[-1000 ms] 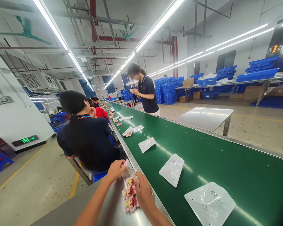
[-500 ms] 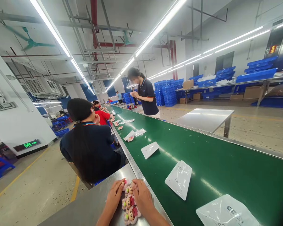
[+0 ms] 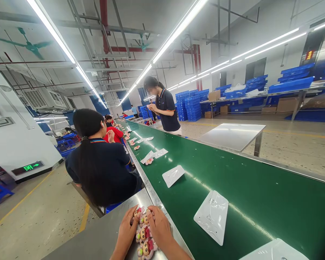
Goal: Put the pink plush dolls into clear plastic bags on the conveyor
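A line of several small pink doll figures (image 3: 144, 234), with cartoon faces and red and light green details, lies on the steel side table (image 3: 97, 238). My left hand (image 3: 126, 228) presses its curled fingers against the left of the far dolls. From the other side my right hand (image 3: 160, 226) bends over the same end, its fingertips on a doll. Both hands partly hide the far figures; the nearer ones show between my wrists. Just right of my hands runs the green conveyor belt (image 3: 206, 169), carrying white plastic pouches (image 3: 212, 216).
A co-worker with long hair (image 3: 97, 162) sits close ahead on the left. Another person (image 3: 166, 108) stands across the belt. More pouches and dolls (image 3: 149, 161) lie farther up the belt. A metal table (image 3: 233, 135) and blue crates (image 3: 192, 106) stand beyond it.
The nearer pouches on the belt have shifted toward me and to the right. My hands stay at the doll row, which appears slightly farther left as the view shifts.
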Motion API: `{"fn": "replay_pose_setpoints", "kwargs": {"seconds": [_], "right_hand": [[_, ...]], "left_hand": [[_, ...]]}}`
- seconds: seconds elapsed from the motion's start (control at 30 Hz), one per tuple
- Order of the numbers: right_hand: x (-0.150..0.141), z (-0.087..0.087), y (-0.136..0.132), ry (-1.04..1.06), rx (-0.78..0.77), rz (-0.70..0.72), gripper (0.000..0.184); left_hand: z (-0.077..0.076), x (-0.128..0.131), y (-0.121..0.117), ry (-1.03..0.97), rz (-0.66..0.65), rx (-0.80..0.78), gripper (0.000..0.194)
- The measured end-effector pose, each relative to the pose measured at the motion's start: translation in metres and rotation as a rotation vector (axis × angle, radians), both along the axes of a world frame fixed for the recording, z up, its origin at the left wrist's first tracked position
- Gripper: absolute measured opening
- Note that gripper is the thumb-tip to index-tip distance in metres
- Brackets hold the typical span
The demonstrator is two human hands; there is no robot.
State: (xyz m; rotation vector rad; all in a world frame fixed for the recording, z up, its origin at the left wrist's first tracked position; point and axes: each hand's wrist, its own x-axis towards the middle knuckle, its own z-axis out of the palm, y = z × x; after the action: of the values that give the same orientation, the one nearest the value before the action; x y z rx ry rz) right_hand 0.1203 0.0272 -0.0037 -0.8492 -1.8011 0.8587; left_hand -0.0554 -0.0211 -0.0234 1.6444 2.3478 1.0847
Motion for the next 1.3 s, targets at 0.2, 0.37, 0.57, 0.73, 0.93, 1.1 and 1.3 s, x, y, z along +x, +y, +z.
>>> {"fn": "replay_pose_setpoints", "kwargs": {"seconds": [0.2, 0.37, 0.57, 0.73, 0.93, 1.1, 1.3], "right_hand": [[0.0, 0.0007, -0.0016, -0.017, -0.007, 0.007, 0.031], [0.001, 0.0008, -0.0025, -0.012, -0.001, -0.003, 0.031], [-0.0003, 0.0007, -0.0018, -0.007, 0.004, -0.006, 0.031], [-0.0007, 0.0016, -0.0023, -0.033, -0.009, 0.002, 0.031], [0.0017, 0.0053, -0.0036, -0.043, -0.012, 0.016, 0.032], [0.0033, 0.0066, -0.0045, -0.045, -0.015, 0.011, 0.032], [0.0037, 0.0054, -0.0043, -0.075, -0.021, 0.016, 0.03]], "left_hand": [[0.0035, 0.0014, -0.0011, 0.023, -0.013, -0.015, 0.042], [0.0042, 0.0015, -0.002, 0.019, -0.001, -0.052, 0.043], [0.004, 0.002, -0.0026, 0.031, -0.001, -0.056, 0.044], [0.0037, 0.0007, -0.0025, 0.041, -0.006, -0.051, 0.044], [0.0065, 0.002, -0.0035, 0.067, -0.005, -0.071, 0.045], [0.0062, 0.0026, -0.0041, 0.075, -0.013, -0.078, 0.045], [0.0048, 0.0027, -0.0041, 0.066, -0.026, -0.06, 0.045]]}}
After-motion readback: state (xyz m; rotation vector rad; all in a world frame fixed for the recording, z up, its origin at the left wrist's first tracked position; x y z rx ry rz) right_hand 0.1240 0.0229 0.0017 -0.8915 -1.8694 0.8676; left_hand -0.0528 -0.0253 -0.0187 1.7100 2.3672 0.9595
